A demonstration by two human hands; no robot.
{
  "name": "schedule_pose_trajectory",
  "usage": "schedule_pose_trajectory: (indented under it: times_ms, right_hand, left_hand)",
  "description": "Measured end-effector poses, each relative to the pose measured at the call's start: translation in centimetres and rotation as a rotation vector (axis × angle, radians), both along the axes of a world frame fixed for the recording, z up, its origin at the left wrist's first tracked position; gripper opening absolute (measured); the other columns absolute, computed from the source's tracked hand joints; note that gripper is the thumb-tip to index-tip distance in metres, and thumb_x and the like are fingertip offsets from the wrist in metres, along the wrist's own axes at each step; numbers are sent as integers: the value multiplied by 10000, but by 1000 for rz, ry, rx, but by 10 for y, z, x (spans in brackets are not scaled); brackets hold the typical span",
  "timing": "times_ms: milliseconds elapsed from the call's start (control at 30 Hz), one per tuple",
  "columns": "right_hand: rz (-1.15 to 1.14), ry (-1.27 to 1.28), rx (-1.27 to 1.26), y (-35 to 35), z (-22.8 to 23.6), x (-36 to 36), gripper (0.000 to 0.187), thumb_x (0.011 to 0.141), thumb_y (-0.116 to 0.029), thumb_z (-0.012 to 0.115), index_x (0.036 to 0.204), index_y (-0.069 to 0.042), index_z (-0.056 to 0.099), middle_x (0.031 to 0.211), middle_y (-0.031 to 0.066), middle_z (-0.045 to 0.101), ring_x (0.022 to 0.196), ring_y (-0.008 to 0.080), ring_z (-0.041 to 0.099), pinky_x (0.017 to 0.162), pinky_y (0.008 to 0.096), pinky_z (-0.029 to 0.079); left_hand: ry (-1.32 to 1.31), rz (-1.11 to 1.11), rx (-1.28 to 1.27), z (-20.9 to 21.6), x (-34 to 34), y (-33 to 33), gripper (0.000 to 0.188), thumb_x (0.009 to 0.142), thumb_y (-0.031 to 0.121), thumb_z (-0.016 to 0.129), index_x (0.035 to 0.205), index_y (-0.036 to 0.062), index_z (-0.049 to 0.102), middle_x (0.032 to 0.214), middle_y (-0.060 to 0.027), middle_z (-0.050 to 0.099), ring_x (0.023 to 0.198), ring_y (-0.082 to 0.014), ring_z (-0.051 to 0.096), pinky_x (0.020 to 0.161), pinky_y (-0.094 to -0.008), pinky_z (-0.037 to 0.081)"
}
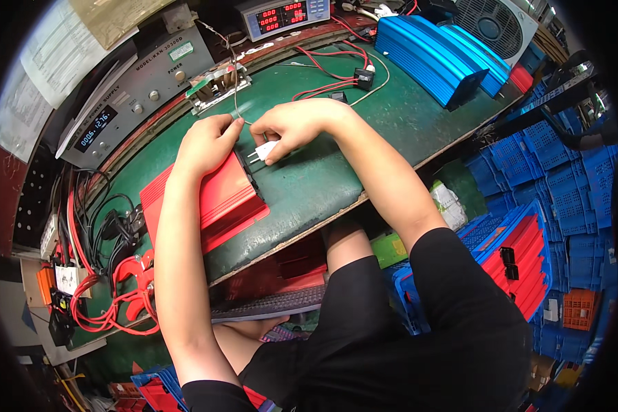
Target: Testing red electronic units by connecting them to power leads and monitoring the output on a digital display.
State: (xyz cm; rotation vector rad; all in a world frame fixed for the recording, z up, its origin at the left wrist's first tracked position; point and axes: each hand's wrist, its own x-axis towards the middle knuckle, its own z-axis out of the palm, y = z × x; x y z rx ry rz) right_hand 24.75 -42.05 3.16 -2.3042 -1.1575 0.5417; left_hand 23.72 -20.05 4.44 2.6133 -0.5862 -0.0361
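A red ribbed metal-cased box (216,199) lies on the green bench top (309,199), partly covered by my left forearm. At the box's far end is my left hand (209,144), its fingers curled and thumb extended; what they close on is hidden. A thin grey cable (237,96) runs down close to its thumb. Just to the right, my right hand (292,130) pinches a white two-pin plug (265,150) between thumb and fingers. The plug's pins point left toward the dark end of the red box, apart from it.
A grey power supply (141,96) and a small meter (283,17) stand behind. Blue ribbed casings (432,58) sit far right, near red leads with a black connector (364,78). Black cables (120,226) and red clamps (141,281) crowd the left. Blue crates (529,178) stack at right.
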Motion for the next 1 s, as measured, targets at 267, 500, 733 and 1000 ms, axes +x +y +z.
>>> schedule_pose_trajectory:
  times_ms: [267, 500, 733, 1000]
  right_hand:
    - [104, 400, -25, 4, 2, -4, 369, 849, -323, 756, 968, 16, 672, 789, 81, 704, 650, 147, 646, 590, 293, 505]
    - [101, 596, -64, 1, 8, -7, 389, 919, -337, 698, 1007, 42, 690, 843, 108, 729, 661, 163, 681, 649, 301, 552]
    - [124, 606, -23, 0, 9, -8, 395, 922, -340, 696, 1009, 46, 683, 843, 116, 728, 658, 159, 686, 645, 302, 546]
    - [134, 685, -15, 1, 4, -3, 412, 931, -341, 694, 977, 67, 661, 839, 131, 717, 703, 178, 710, 685, 300, 570]
  left_hand:
    - [-12, -10, -17, -3, 4, 1, 430, 958, 380, 549, 842, -27, 628, 800, -236, 636, 769, -390, 630, 697, -453, 477]
    - [-7, -53, -116, -7, 3, 0, 418, 977, 342, 564, 830, -46, 613, 744, -208, 630, 677, -340, 599, 662, -418, 466]
    - [19, -35, -105, -4, 1, 0, 410, 983, 321, 570, 810, -50, 599, 704, -180, 621, 639, -271, 577, 632, -389, 449]
    - [12, -29, -81, -6, 4, -1, 420, 982, 330, 570, 806, -51, 601, 704, -187, 626, 631, -283, 579, 625, -398, 448]
